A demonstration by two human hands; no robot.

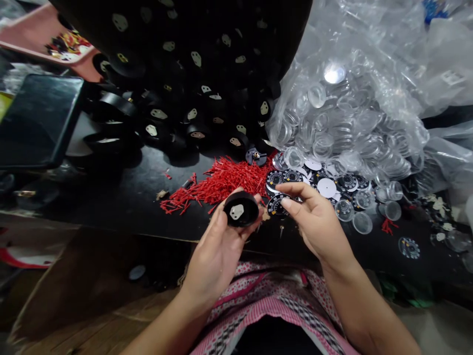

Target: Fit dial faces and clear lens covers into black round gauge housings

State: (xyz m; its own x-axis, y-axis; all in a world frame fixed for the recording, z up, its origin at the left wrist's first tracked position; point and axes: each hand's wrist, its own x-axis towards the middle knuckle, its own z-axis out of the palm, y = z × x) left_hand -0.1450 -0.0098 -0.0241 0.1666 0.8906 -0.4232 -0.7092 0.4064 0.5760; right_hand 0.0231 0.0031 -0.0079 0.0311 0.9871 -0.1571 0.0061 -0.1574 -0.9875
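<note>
My left hand [218, 246] is wrapped round a round black gauge housing [242, 209], its open side toward me and a pale metal plate showing inside. Just to the right, my right hand [320, 222] pinches a black dial disc [278, 205] with white markings between thumb and fingers. Disc and housing are close together but apart. Behind my hands lies a heap of small red pointers [236, 177]. More dial discs [347, 182], some with their white backs up, are scattered beyond my right hand.
A large pile of black housings [195, 93] fills the back. Clear round covers [340, 123] spill from a plastic bag at the right. On the left are a dark flat-screened device [40, 121] and a pink tray [33, 32] of small parts. The black table's front edge [158, 235] is near me.
</note>
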